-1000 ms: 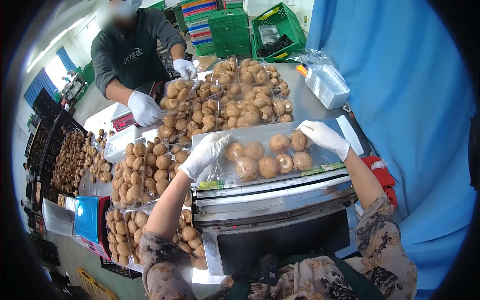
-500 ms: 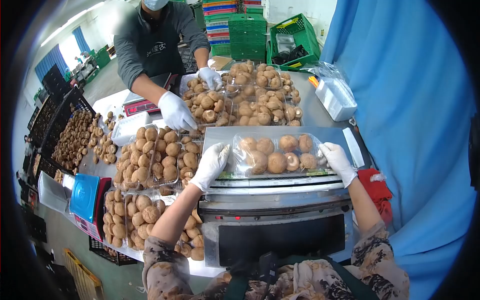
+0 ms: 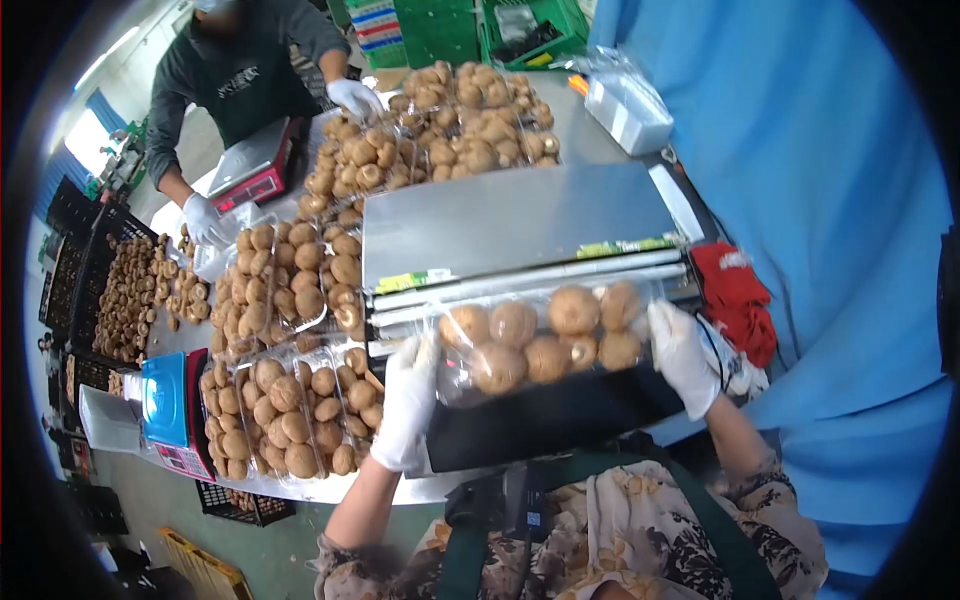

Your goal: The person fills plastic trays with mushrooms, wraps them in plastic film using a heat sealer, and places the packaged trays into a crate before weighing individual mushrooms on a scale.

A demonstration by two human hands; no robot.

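Both of my hands wear white gloves and hold a film-wrapped tray of brown mushrooms (image 3: pixel 547 359) between them. My left hand (image 3: pixel 409 400) grips its left end, and my right hand (image 3: pixel 683 358) has the film at its right end. The tray hangs over the front of a wrapping machine, whose metal plate (image 3: pixel 510 220) lies behind it. Pale bars run along the machine's front, and a dark panel (image 3: pixel 550 420) is partly hidden under the tray.
Trays of mushrooms (image 3: pixel 285 410) crowd the left side and the back. Across the table, a co-worker (image 3: pixel 240 75) in white gloves stands by a red scale (image 3: pixel 255 165). A red cloth (image 3: pixel 735 300) and a blue curtain (image 3: pixel 810 200) are at the right.
The wrapped tray has come off the metal plate and nearer to my body, held in both hands. The view has shifted. The co-worker's hand has moved left, to a white tray.
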